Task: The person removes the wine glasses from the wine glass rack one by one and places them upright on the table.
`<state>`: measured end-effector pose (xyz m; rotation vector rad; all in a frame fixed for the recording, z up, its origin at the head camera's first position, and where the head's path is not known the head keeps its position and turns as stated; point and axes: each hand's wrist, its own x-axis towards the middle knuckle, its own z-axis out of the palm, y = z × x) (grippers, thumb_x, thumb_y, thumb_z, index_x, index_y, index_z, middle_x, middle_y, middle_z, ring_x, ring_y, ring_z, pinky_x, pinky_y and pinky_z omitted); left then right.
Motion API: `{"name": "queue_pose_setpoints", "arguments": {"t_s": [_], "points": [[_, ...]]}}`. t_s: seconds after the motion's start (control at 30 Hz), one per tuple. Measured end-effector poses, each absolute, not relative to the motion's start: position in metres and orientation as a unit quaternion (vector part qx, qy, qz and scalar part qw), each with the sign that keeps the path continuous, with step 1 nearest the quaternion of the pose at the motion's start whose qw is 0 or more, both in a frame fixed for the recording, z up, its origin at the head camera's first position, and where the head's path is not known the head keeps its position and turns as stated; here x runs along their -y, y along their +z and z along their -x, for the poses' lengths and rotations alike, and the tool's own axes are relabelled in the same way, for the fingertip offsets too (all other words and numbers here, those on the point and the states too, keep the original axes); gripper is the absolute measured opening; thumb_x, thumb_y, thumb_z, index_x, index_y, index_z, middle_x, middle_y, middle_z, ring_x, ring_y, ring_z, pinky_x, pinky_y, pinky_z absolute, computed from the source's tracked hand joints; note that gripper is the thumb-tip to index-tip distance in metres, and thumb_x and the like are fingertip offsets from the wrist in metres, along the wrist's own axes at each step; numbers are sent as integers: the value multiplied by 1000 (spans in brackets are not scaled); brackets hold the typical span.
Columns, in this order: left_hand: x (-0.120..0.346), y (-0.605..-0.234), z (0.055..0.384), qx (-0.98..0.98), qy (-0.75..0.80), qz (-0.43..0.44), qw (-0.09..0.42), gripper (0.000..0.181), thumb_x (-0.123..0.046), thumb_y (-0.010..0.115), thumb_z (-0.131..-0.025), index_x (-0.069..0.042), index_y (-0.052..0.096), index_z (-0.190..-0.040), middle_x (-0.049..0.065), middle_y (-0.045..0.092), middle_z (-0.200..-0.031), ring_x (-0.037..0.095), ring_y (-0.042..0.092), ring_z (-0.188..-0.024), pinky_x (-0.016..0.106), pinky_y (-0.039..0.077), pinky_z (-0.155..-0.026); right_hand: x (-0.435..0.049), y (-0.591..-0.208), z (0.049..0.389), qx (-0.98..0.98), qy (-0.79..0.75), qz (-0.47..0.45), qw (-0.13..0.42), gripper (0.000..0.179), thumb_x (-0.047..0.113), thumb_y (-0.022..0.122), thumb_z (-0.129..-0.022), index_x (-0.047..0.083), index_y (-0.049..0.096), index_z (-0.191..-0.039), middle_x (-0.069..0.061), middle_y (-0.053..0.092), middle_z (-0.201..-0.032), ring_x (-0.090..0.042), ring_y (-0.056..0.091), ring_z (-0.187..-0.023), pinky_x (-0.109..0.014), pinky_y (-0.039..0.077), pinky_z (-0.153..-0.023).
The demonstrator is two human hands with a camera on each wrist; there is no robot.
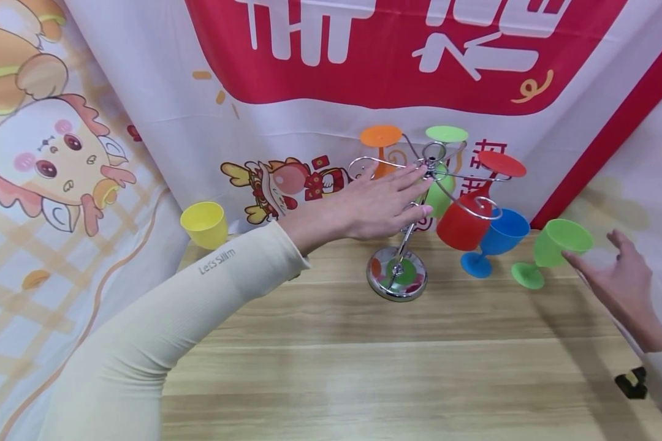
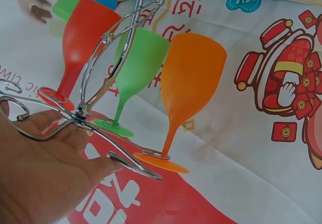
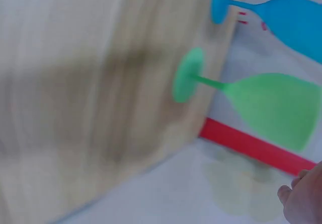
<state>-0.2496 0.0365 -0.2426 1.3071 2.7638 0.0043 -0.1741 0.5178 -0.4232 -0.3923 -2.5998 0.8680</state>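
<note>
Head view: a yellow goblet (image 1: 204, 225) occupies the left rear corner of the tabletop (image 1: 364, 367); the forearm hides its lower part. Next, the left hand (image 1: 388, 202) rests on the hub of the metal rack (image 1: 403, 250), near the rear edge, fingers extended and not curled round anything. Three goblets hang from its wire arms, foot up and bowl down: an orange goblet (image 1: 379, 136), a hanging green goblet (image 1: 441, 196) and a red goblet (image 1: 466, 222). Right of the rack, a blue goblet (image 1: 504, 233) stands near the rear edge, then a standing green goblet (image 1: 559, 246) toward the right rear corner. Governing relation: the standing green goblet lies just left of the right hand (image 1: 623, 275), long axis vertical, rim up; the right hand is clearly the nearer. Its thumb and fingers are spread and hold nothing; the left wrist view shows a gap to the bowl. Appearance: one uniform light green, smooth surface, deep bowl tapering to a slim stem, flat round foot.
</note>
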Motion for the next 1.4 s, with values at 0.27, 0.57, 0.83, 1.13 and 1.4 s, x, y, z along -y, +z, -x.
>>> {"name": "queue_pose_setpoints", "arguments": {"t_s": [0.27, 0.57, 0.83, 1.13, 1.4], "points": [[-35, -241, 249, -904, 2, -425, 47, 74, -61, 29, -111, -26, 7, -171, -3, -1, -180, 17, -3, -165, 62, 0, -131, -485, -369, 189, 929, 244, 9, 279, 80, 27, 72, -99, 2, 34, -164, -29, 37, -165, -55, 33, -151, -70, 21, -125], [-36, -242, 248, -900, 1, -433, 45, 73, -61, 27, -111, -25, 9, -172, -4, -2, -179, 16, -2, -165, 63, -1, -131, -437, -316, 205, 934, 165, -123, 291, 88, 7, 84, -86, 13, 43, -163, -20, 47, -162, -48, 48, -144, -75, 46, -104], [-35, -243, 248, -901, 2, -432, 42, 74, -62, 27, -110, -25, 9, -172, -3, -1, -179, 16, -1, -165, 64, -2, -130, -409, -286, 221, 924, 91, -236, 288, 101, -7, 93, -70, 12, 48, -159, -20, 58, -152, -47, 63, -127, -31, 58, -98], [-35, -243, 248, -902, -1, -430, 40, 74, -62, 27, -110, -25, 9, -172, -3, -2, -179, 17, -1, -165, 64, -2, -130, -390, -274, 228, 910, 85, -296, 277, 103, -17, 89, -70, 17, 50, -159, -18, 60, -150, -43, 62, -128, -32, 60, -94], [-35, -242, 248, -902, -1, -430, 41, 73, -62, 27, -110, -26, 9, -171, -3, -2, -179, 16, -2, -165, 64, -2, -130, -385, -272, 234, 913, 83, -303, 259, 95, -22, 83, -73, 16, 54, -156, -23, 64, -142, -50, 63, -125, -69, 59, -82]]}}
